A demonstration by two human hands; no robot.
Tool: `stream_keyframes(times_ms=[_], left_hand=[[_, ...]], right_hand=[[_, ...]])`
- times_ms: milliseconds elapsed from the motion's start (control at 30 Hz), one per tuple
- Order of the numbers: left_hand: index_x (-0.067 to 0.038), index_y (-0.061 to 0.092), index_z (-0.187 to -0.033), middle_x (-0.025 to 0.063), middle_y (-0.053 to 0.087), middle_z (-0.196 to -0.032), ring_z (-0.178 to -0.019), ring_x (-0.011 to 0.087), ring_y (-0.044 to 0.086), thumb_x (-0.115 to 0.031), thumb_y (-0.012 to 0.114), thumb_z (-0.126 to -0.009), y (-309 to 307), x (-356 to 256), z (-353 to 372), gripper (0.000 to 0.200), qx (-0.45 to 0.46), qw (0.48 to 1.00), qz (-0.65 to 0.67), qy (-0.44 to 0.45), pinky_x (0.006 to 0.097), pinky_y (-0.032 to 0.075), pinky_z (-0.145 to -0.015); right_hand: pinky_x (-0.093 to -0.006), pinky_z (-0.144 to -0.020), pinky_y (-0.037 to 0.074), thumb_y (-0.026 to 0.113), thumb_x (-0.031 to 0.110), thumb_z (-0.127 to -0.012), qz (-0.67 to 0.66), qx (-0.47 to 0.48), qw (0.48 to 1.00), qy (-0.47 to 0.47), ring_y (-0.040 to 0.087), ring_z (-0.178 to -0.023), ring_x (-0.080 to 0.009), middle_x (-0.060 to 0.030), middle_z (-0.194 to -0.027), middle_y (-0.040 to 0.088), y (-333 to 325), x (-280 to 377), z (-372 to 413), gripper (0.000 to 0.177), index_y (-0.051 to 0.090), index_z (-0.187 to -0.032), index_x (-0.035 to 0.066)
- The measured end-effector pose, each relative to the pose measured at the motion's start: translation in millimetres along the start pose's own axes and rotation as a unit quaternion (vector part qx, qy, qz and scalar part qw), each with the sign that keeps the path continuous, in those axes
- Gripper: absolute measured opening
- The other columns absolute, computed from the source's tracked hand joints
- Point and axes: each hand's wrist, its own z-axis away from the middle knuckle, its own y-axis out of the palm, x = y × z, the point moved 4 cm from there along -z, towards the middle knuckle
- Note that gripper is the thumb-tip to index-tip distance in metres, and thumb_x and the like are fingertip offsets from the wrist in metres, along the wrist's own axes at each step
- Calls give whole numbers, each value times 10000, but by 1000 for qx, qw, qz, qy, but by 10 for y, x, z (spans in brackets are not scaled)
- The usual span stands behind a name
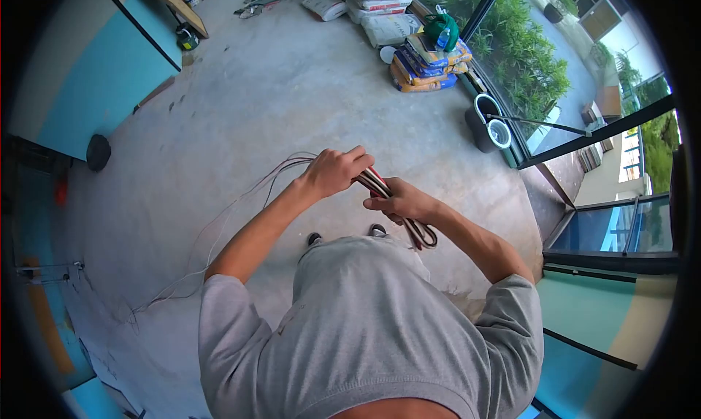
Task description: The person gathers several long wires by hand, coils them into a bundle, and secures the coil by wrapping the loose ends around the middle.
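A bundle of electrical wires (375, 183), in red, black and white strands, stretches between my two hands in front of my body. My left hand (336, 172) is closed around its upper left end. Lower right, my right hand (403, 200) grips the same bundle, the thumb lying across it. Below that hand the folded wires end in a loop (426, 236). From my left hand, loose thin strands (241, 197) trail down and left to the floor, ending in a small tangle.
Stacked bags (427, 62) stand by the window at the back right, with a green bag on top. A black bucket (482, 119) sits against the window frame. More white sacks (380, 2) are piled at the back. A round black object (98, 152) is at the left wall.
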Motion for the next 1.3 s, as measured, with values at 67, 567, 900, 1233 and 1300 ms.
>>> stream_keyframes(times_ms=[67, 567, 900, 1233, 1300], left_hand=[[-73, 599, -1036, 88, 638, -907, -716, 316, 668, -100, 688, -803, -44, -27, 40, 251, 32, 996, 86, -5, 405, 544, -611], [-38, 672, -919, -11, 570, -616, -570, 74, 483, -442, 771, -810, -485, -26, 398, 431, 46, 873, 471, -117, 253, 378, -533], [-35, 608, -963, 58, 617, -911, -809, 113, 566, -618, 468, -948, -613, -270, 66, 599, -229, 767, 595, -78, 248, 446, -669], [-13, 554, -1054, 192, 653, -895, -795, 261, 671, -628, 265, -987, -744, -358, -96, 682, -199, 624, 755, -37, 354, 547, -695], [-16, 533, -1108, 197, 656, -909, -806, 264, 674, -648, 264, -974, -776, -440, -132, 699, -196, 606, 771, -16, 355, 551, -703]], right_hand=[[-278, -444, 339, 666, 268, -924, -14, 56, 998, 28, 390, -482, -75, 40, -606, 414, -66, -33, 25, 285, 476, -819, 83], [-170, -367, 252, 687, 319, -922, -447, 326, 828, 90, 278, -433, 2, 86, -558, 321, 386, -32, 454, 338, 418, -809, 148], [-197, -356, 247, 688, 360, -913, -472, 427, 772, -6, 318, -389, -4, 77, -544, 352, 516, 265, 293, 384, 367, -817, 171], [-199, -341, 298, 647, 283, -947, -537, 532, 647, -106, 350, -365, -26, 62, -526, 375, 734, 523, 130, 308, 402, -837, 133], [-233, -347, 329, 623, 241, -950, -549, 578, 592, -117, 367, -357, -73, 19, -531, 417, 770, 641, 107, 286, 420, -798, 109]])
